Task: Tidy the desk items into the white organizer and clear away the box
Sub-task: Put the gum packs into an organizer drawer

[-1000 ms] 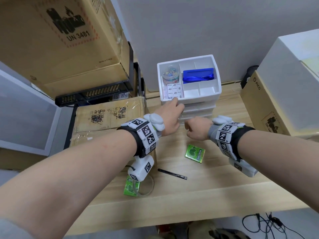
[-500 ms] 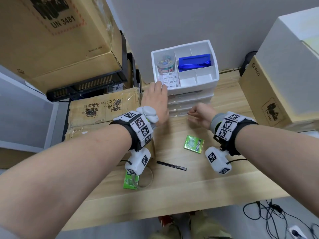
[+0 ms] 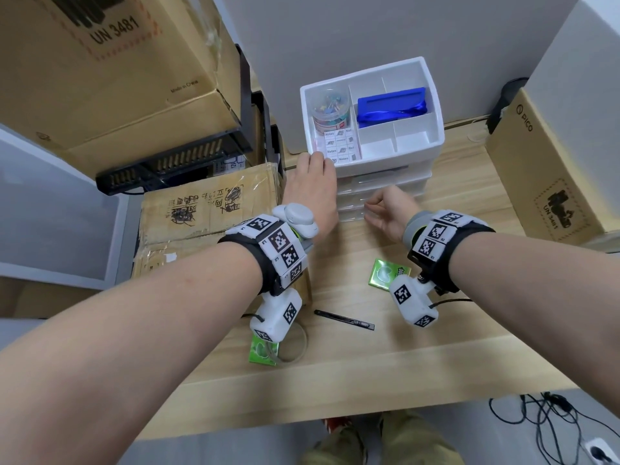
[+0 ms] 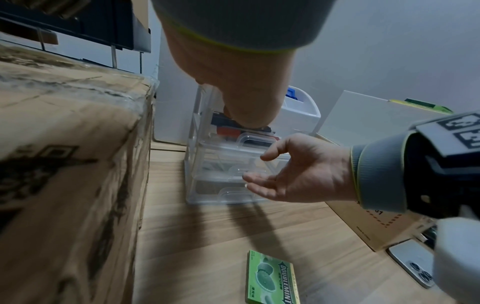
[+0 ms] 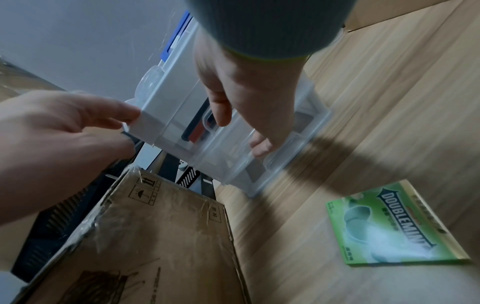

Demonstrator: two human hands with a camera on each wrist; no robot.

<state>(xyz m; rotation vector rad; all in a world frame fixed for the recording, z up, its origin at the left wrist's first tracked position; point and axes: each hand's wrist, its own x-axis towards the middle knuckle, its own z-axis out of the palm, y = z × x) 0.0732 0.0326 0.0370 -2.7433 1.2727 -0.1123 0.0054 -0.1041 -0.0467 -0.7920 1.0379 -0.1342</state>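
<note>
2 hands work at the front of the white organizer (image 3: 416,152), which stands on the wooden desk (image 3: 352,374) against the wall. The left hand (image 3: 313,189) lies against the organizer's front left corner, fingers fairly straight, with the fingertips (image 5: 124,112) touching the corner of the top tray. The right hand (image 3: 389,213) hovers just in front of the clear drawers, palm up and fingers loosely curled, gripping nothing; whether it touches a handle cannot be told. The hands are near each other but apart.

The organizer has 1 divided top tray over 3 clear drawers (image 4: 228,164). In the tray sit 1 round tub of coloured clips (image 3: 330,110), 1 pad of sticky notes (image 3: 340,146) in front of it, and 1 blue case (image 3: 391,105) to the right.

2 green gum packs lie on the desk: 1 (image 3: 382,273) below the right wrist, 1 (image 3: 263,352) near the front edge under the left wrist camera, beside 1 clear tape ring (image 3: 300,347). 1 black pen-like tool (image 3: 344,319) lies between the packs. 1 taped cardboard box (image 3: 208,209) rests at the desk's left, just beside the left hand.
</note>
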